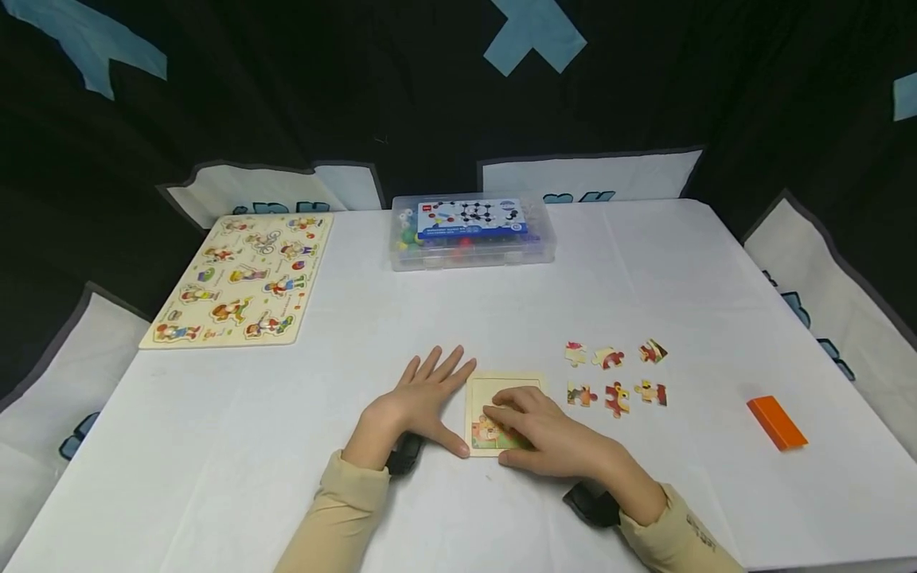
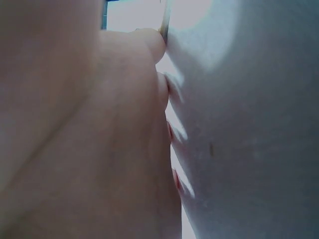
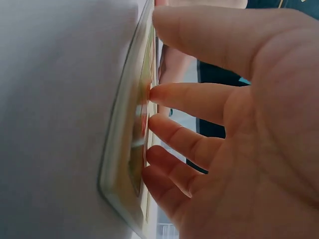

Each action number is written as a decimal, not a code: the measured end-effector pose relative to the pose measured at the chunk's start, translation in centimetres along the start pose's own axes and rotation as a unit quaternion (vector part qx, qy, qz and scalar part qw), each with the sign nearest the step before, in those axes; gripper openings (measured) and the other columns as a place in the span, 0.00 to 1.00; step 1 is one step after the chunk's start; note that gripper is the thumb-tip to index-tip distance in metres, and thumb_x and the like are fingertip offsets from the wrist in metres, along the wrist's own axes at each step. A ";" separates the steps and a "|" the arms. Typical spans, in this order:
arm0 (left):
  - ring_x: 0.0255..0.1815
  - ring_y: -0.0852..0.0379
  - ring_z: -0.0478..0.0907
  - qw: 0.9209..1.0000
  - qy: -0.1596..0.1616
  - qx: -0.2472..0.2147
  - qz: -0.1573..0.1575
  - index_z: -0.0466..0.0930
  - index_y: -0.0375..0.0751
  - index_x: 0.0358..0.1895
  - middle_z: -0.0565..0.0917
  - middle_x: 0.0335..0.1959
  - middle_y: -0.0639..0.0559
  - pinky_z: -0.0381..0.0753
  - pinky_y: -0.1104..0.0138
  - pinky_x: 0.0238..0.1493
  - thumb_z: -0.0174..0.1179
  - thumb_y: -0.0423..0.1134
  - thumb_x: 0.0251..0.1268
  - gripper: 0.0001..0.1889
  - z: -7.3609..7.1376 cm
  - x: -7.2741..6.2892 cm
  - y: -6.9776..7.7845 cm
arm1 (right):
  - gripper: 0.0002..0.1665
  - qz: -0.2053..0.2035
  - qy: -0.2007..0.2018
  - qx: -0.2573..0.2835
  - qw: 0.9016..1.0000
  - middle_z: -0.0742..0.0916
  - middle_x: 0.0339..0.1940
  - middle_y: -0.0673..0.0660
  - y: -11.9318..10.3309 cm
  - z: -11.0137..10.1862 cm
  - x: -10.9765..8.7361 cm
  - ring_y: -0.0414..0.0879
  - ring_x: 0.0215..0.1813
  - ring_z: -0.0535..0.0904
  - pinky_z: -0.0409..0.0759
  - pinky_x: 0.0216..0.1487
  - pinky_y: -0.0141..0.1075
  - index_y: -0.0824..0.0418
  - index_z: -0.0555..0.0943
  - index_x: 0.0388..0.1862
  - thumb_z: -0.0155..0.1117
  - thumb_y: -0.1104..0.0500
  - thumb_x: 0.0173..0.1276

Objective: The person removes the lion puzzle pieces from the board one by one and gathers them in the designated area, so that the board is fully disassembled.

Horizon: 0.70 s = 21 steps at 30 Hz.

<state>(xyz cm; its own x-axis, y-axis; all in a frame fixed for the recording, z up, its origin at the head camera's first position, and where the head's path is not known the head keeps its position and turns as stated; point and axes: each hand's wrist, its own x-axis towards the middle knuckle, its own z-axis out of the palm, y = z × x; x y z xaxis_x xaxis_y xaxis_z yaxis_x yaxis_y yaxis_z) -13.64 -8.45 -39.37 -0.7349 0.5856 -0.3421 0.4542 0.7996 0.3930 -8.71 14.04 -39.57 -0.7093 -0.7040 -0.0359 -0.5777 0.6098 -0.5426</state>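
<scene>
A small wooden puzzle tray (image 1: 505, 387) lies on the white table near its front edge. My left hand (image 1: 423, 398) rests flat beside the tray's left side, fingers spread, with the thumb against the tray's lower left corner. My right hand (image 1: 533, 430) lies over the tray, and its fingertips (image 3: 157, 93) press on the picture pieces inside the tray (image 3: 124, 149). Several loose puzzle pieces (image 1: 616, 376) lie in two rows just right of the tray. In the left wrist view only the palm of my left hand (image 2: 99, 149) against the tablecloth (image 2: 249, 149) shows.
An orange block (image 1: 777, 422) lies at the right near the table edge. At the back centre stands a clear plastic box (image 1: 473, 231) of coloured parts. A wooden peg puzzle board (image 1: 239, 278) lies at the back left. Black curtains surround the table.
</scene>
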 end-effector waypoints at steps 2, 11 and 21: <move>0.70 0.48 0.27 1.000 0.001 0.002 0.000 0.40 0.52 0.72 0.34 0.72 0.52 0.27 0.52 0.66 0.68 0.68 0.28 0.64 -0.1 0.0 0.0 | 0.33 -0.003 -0.005 -0.004 1.000 0.67 0.62 0.58 0.0 0.0 0.0 0.51 0.64 0.58 0.61 0.59 0.51 0.61 0.67 0.64 0.61 0.50 0.62; 0.70 0.50 0.26 1.000 -0.001 0.005 -0.005 0.39 0.53 0.72 0.34 0.72 0.53 0.27 0.53 0.66 0.67 0.68 0.28 0.65 0.0 0.0 0.0 | 0.29 -0.003 -0.001 0.021 1.000 0.66 0.62 0.57 0.0 0.0 -0.1 0.52 0.64 0.57 0.61 0.59 0.52 0.57 0.70 0.62 0.61 0.51 0.62; 0.70 0.48 0.27 1.000 0.000 0.007 -0.004 0.40 0.52 0.72 0.35 0.72 0.52 0.28 0.51 0.66 0.68 0.67 0.28 0.64 -0.1 0.0 0.1 | 0.23 -0.008 0.043 0.076 0.996 0.71 0.56 0.49 0.3 0.2 0.1 0.47 0.61 0.59 0.63 0.58 0.48 0.53 0.73 0.54 0.65 0.57 0.59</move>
<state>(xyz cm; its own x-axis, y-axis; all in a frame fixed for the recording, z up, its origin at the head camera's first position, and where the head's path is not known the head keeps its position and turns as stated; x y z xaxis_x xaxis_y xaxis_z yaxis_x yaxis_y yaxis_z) -13.66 -8.42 -39.25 -0.7389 0.5789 -0.3447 0.4555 0.8062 0.3775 -8.88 14.09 -39.90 -0.7365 -0.6752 0.0417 -0.5260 0.5328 -0.6630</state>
